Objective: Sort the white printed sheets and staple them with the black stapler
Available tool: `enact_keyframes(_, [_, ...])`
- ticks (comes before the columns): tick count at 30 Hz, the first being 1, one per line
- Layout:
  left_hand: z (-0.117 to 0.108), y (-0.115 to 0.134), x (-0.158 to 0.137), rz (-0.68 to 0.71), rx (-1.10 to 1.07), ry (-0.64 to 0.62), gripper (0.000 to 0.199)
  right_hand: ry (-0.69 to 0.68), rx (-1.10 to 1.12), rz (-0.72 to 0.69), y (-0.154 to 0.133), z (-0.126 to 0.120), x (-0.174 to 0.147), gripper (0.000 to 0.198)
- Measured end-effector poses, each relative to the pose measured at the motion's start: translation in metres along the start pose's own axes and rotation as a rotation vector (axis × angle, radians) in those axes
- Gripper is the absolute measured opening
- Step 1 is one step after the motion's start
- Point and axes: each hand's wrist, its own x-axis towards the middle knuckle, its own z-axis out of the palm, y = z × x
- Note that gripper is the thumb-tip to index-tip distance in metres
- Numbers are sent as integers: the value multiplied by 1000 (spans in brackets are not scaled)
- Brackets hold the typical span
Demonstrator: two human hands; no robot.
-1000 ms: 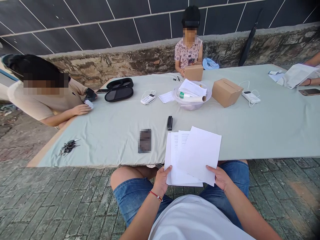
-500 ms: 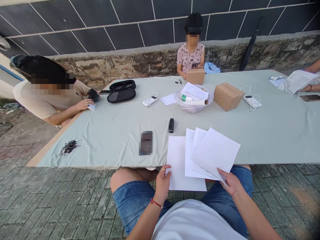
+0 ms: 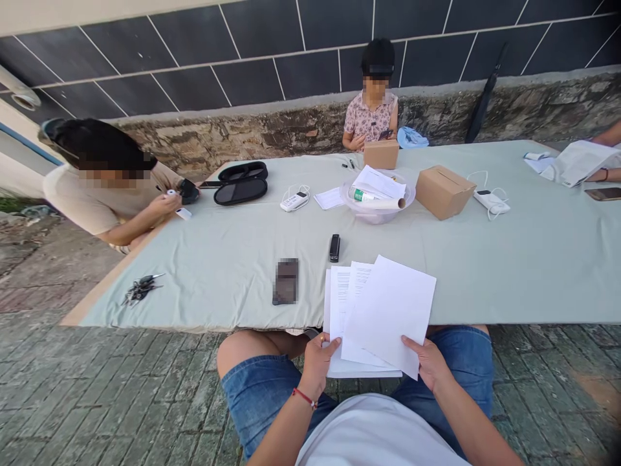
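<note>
Half a second ago those paper sheets (image 3: 385, 310) were fanned way out to the right; now the fan's pulled back in and covers most of the leftmost sheet. Left hand (image 3: 319, 364) is pinching the stack's left edge, right hand (image 3: 429, 364) pinching the top sheet's lower right, thumbs on top. Papers straddle the tabletop's (image 3: 233, 259) near edge, just below the black stapler (image 3: 334, 248), which hasn't budged.

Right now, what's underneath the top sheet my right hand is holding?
Beneath the top sheet, other sheets fan out toward your left hand, two showing printed lines. Their covered parts, and anything fully hidden there, can't be seen.
</note>
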Motion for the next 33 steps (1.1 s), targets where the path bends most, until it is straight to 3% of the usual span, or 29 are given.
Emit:
enact_keyframes(4, [3, 0, 0, 18, -22, 17, 47, 8, -9, -9, -9, -7, 0, 44])
enact_keyframes(9, [6, 6, -2, -3, -64, -108, 46, 15, -18, -8, -18, -11, 0, 43])
enact_keyframes(18, [2, -3, 4, -9, -32, 16, 50, -80, -92, 28, -19, 1, -3, 47])
enact_keyframes(25, [6, -8, 3, 26, -55, -85, 46, 62, -49, -76, -14, 1, -1, 45])
enact_keyframes(33, [7, -10, 3, 118, 149, -35, 27, 174, -49, -121, -30, -21, 7, 38])
